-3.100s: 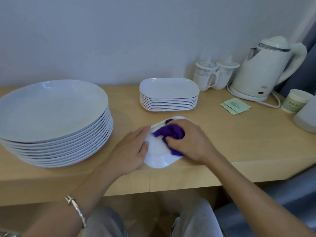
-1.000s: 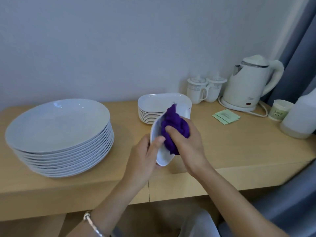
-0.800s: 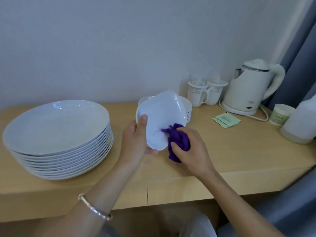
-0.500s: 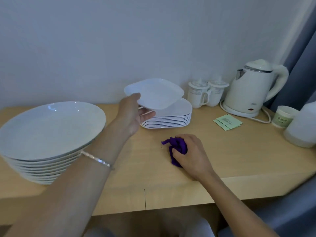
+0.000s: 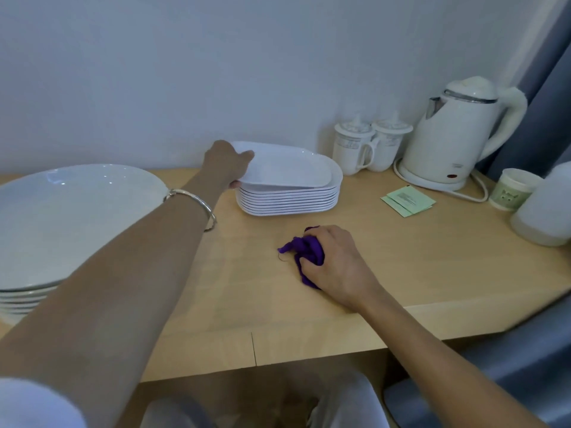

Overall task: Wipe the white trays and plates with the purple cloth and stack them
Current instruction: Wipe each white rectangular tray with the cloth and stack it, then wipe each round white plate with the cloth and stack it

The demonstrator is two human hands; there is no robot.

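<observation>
Centre frame: left hand (image 5: pixel 227 163) gripping smooth white rounded-rectangle tray (image 5: pixel 287 169) atop glossy tray stack (image 5: pixel 287 200); below, right hand (image 5: pixel 336 262) clenching crumpled purple cloth (image 5: pixel 304 251).

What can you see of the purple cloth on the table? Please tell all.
The purple cloth is deep violet, soft-looking fabric, bunched into a crumpled wad. It lies on the wooden table, in front of the stack of white trays and apart from it. The right hand grips it from the right, covering part; one corner sticks out leftward.
</observation>
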